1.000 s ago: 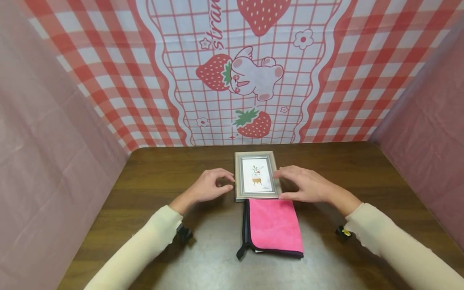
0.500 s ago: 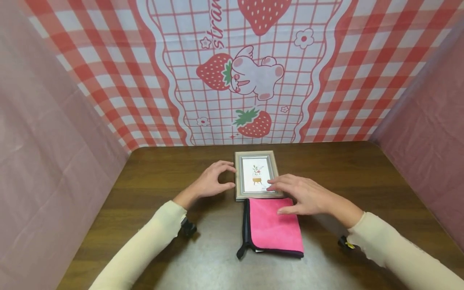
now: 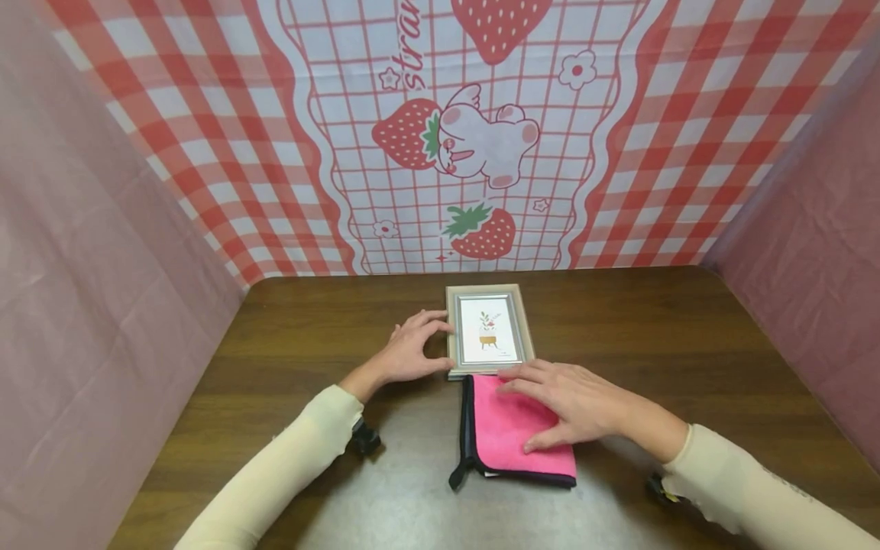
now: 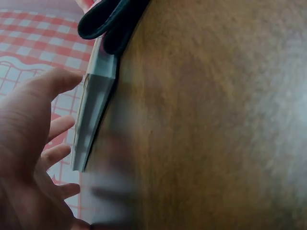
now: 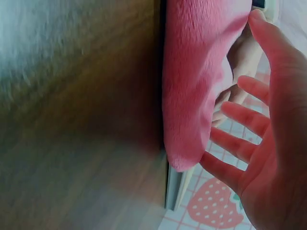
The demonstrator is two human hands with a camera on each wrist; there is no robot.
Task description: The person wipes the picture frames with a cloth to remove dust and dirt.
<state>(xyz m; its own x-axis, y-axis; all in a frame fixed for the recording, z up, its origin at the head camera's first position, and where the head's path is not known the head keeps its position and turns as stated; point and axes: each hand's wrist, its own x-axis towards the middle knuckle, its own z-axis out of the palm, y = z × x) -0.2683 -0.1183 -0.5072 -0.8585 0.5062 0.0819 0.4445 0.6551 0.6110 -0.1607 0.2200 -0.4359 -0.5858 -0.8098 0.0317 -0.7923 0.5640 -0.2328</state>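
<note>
Two bare hands above the brown wood-grain table [image 3: 412, 473]. Left hand [image 3: 406, 353] at the left edge of a pale-beige rectangular picture frame with a silver inner border [image 3: 488, 330]; grip wide, fingertips apparently against that edge, not clasping it. Right hand [image 3: 584, 403] over the far right part of a folded bright-pink plush cloth with black edging [image 3: 502, 439]; grip also wide, holding nothing. Cannot tell resting on the pile from hovering over it.

As a judgement, probably steadying the frame with the left and reaching for the cloth with the right. Gather all the soft layers together between right thumb and fingers, so as not to peel off just the top one. Lift upward, without dragging across the frame. Keep left fingertips light, clear of the picture.

Frame: flat at the far middle of the table, seemingly undamaged, with a small potted plant drawn on white. Cloth: nearer, close against the frame's near edge, neatly folded, with a black loop at the near left corner.
</note>
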